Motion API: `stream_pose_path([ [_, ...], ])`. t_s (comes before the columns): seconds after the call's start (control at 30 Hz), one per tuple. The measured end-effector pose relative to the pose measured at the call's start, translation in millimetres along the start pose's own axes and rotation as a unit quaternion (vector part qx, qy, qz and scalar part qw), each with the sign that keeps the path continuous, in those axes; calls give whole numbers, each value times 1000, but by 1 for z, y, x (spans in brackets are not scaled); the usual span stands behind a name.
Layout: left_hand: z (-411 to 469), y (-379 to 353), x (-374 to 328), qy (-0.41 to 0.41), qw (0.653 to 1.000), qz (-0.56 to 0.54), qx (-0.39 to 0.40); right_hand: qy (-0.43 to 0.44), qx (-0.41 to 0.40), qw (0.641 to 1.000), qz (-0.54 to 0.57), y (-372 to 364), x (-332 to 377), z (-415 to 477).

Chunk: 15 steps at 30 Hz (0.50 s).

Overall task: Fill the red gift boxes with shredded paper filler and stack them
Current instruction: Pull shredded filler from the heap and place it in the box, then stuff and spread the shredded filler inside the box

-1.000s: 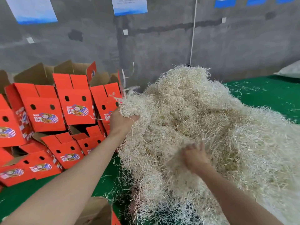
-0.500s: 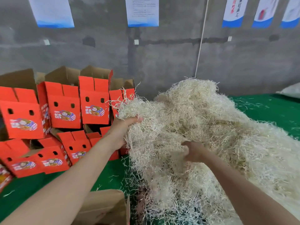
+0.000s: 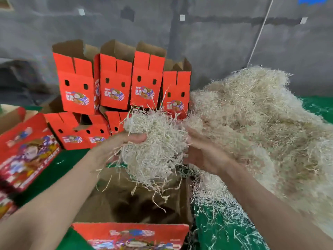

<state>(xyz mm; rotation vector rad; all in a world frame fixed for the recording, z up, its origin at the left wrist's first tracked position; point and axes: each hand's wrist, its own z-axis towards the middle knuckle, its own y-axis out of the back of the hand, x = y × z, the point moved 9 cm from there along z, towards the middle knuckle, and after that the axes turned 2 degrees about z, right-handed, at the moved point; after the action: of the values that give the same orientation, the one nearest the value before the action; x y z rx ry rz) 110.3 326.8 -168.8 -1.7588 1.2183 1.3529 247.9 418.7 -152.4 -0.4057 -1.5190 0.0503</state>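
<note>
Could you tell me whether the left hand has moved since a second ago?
Yes: the left hand has drawn away from the filler pile, toward the person, holding a clump above the open box.

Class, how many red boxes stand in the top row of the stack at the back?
4, side by side: left box, second box, third box, right box, lower, beside the filler pile. Others may hide behind.

open box (image 3: 108, 204) below — mouth free | filler heap (image 3: 261, 123) right | stacked boxes (image 3: 115, 87) behind
</note>
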Motion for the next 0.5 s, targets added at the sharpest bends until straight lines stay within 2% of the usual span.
stream_pose_path([
  [0.07,-5,14,21,20,1000,14,9,-9,14,999,-45,-22,-18,4],
  [0.17,-15,17,47,44,997,48,39,-24,-41,989,-143,-38,-44,11],
  [0.27,-19,32,74,43,999,7,-23,-39,-95,982,-157,-34,-77,13],
  [0.4,-31,64,119,60,988,-86,-111,-113,-160,964,-181,-22,-117,5],
  [0.5,-36,87,145,93,980,-111,-135,-159,-225,943,-189,-10,-125,-6],
])
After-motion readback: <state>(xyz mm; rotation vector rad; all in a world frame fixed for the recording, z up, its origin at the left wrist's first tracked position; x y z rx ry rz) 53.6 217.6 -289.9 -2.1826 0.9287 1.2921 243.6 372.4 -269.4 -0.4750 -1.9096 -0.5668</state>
